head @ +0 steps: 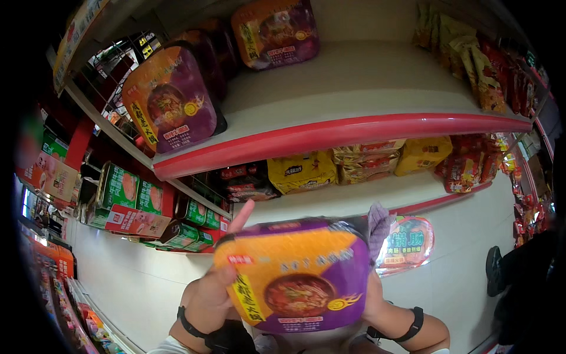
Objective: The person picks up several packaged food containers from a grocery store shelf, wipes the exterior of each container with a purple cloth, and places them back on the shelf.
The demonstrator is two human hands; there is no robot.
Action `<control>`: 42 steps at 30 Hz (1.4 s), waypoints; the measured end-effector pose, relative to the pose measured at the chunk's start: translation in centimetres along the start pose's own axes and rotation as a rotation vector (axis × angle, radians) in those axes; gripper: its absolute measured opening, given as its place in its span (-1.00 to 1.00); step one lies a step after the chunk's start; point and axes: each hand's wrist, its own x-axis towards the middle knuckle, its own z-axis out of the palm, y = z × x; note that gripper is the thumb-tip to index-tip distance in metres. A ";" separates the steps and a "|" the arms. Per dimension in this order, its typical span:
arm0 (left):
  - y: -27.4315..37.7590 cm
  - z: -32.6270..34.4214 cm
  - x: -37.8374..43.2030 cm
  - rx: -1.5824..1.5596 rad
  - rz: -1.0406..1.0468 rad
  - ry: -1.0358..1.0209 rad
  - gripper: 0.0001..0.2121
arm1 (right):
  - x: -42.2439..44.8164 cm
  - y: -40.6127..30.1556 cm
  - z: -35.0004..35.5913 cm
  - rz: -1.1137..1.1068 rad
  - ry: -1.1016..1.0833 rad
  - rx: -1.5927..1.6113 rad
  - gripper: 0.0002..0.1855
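Observation:
An instant hot-pot box (pixel 305 274), purple and orange with a picture of a filled bowl, is held up before me between both hands. My left hand (pixel 214 283) grips its left side, with the index finger pointing upward. On the opposite side, my right hand (pixel 373 296) supports the box, its fingers mostly hidden behind it. A crumpled lilac cloth (pixel 379 228) sticks up from that hand beside the box. Matching boxes stand on the upper shelf: one at the front left (pixel 170 101) and another farther back (pixel 276 33), with darker ones partly hidden between them.
The upper shelf's red front edge (pixel 336 130) crosses ahead of me. Yellow noodle packs (pixel 303 171) fill the lower shelf. Green-and-red cartons (pixel 126 188) stack at left. A round sticker (pixel 409 243) lies on the floor. At right shows another person's dark shoe (pixel 494 270).

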 end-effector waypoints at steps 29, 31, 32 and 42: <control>-7.0 -2.1 0.1 0.057 -0.029 0.167 -0.47 | 3.9 -5.1 1.3 -0.791 -0.212 -1.387 -0.15; -6.8 -2.5 0.4 0.032 0.003 0.172 -0.47 | 3.5 -5.0 2.0 -0.811 -0.213 -1.420 -0.14; -6.2 -2.7 0.6 0.095 0.055 0.134 -0.47 | 3.0 -4.7 2.6 -0.825 -0.211 -1.465 -0.14; -1.9 -4.0 1.9 0.058 0.182 0.208 -0.40 | 2.5 -3.7 2.7 -0.867 -0.341 -1.517 -0.12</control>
